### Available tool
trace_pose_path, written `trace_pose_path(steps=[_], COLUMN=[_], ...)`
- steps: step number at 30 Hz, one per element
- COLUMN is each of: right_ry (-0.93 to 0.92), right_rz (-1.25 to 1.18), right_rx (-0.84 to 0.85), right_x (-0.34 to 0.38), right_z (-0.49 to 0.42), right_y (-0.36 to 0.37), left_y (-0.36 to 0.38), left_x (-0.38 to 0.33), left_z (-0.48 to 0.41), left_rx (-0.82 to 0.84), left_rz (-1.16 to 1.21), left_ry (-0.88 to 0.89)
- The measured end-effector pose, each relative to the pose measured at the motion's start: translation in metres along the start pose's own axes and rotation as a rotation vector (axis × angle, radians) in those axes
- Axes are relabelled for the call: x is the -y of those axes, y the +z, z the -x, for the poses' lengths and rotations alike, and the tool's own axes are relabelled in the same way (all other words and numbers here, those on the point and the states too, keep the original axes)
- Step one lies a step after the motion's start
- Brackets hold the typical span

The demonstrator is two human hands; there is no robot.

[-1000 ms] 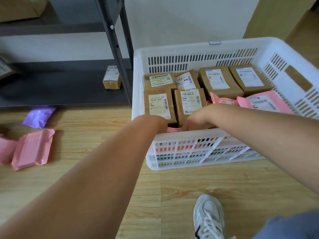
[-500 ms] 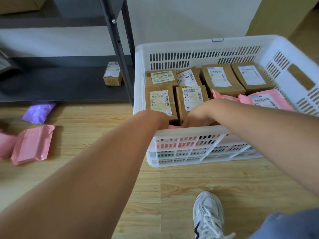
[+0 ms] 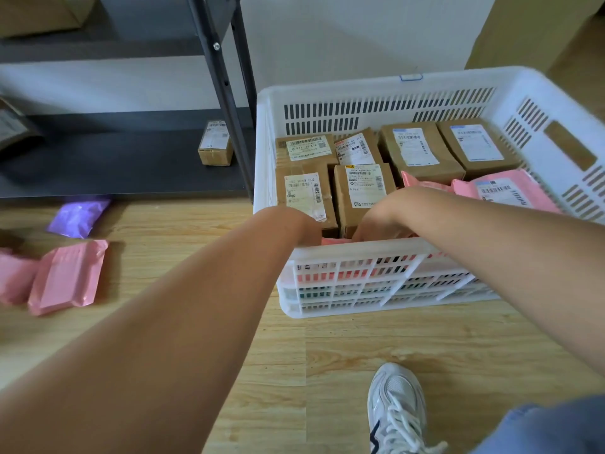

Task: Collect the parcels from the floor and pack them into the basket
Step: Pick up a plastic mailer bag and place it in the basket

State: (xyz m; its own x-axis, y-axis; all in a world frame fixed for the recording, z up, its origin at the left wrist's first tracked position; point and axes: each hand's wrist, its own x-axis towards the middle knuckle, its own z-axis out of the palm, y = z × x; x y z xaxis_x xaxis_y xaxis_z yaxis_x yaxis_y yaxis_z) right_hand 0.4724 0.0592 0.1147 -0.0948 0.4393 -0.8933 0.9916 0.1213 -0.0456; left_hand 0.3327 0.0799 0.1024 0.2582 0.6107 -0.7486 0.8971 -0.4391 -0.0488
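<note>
A white slotted basket (image 3: 360,252) stands on the wood floor, holding several brown boxes (image 3: 420,152) and a labelled pink mailer (image 3: 504,191). Both my arms reach over its near wall. My left hand (image 3: 302,226) dips behind the rim, its fingers hidden. My right hand (image 3: 376,224) points fingers down onto a pink parcel (image 3: 334,241) wedged against the near wall in front of two upright boxes (image 3: 363,191). On the floor at the left lie a pink parcel (image 3: 68,276), another pink one (image 3: 13,276) at the frame edge, and a purple parcel (image 3: 77,216).
A dark metal shelf unit (image 3: 226,93) stands left of the basket, with a small brown box (image 3: 216,142) on its lowest board. My white shoe (image 3: 396,407) is on the floor in front of the basket. A white wall runs behind.
Both hands stay at the basket's near wall on the pink parcel. The view has shifted slightly; the parcels on the floor have not moved.
</note>
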Motion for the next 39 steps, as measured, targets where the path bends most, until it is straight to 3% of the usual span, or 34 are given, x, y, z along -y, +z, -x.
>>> trace_pose_path(steps=[6, 19, 23, 29, 35, 39], right_ry=[0.04, 0.085, 0.043, -0.003, -0.019, -0.1], right_rz=[0.114, 0.113, -0.072, -0.356, -0.534, -0.581], right_rx=[0.027, 0.02, 0.019, -0.114, -0.592, -0.843], right_x=[0.0, 0.005, 0.001, -0.005, 0.012, 0.043], right_z=[-0.021, -0.037, -0.025, -0.007, 0.031, 0.05], right_y=[-0.003, -0.006, -0.004, -0.009, -0.012, -0.006], left_y=[-0.004, -0.001, 0.002, 0.003, 0.001, 0.016], left_x=[0.001, 0.003, 0.005, 0.004, 0.024, 0.059], left_z=[-0.021, -0.028, -0.019, -0.004, 0.042, 0.072], left_rx=[0.153, 0.111, 0.074, -0.232, -0.669, -0.874], left_rz=[-0.029, 0.164, 0.165, 0.181, 0.348, 0.463], left_ry=[-0.043, -0.094, -0.042, 0.048, 0.03, -0.004])
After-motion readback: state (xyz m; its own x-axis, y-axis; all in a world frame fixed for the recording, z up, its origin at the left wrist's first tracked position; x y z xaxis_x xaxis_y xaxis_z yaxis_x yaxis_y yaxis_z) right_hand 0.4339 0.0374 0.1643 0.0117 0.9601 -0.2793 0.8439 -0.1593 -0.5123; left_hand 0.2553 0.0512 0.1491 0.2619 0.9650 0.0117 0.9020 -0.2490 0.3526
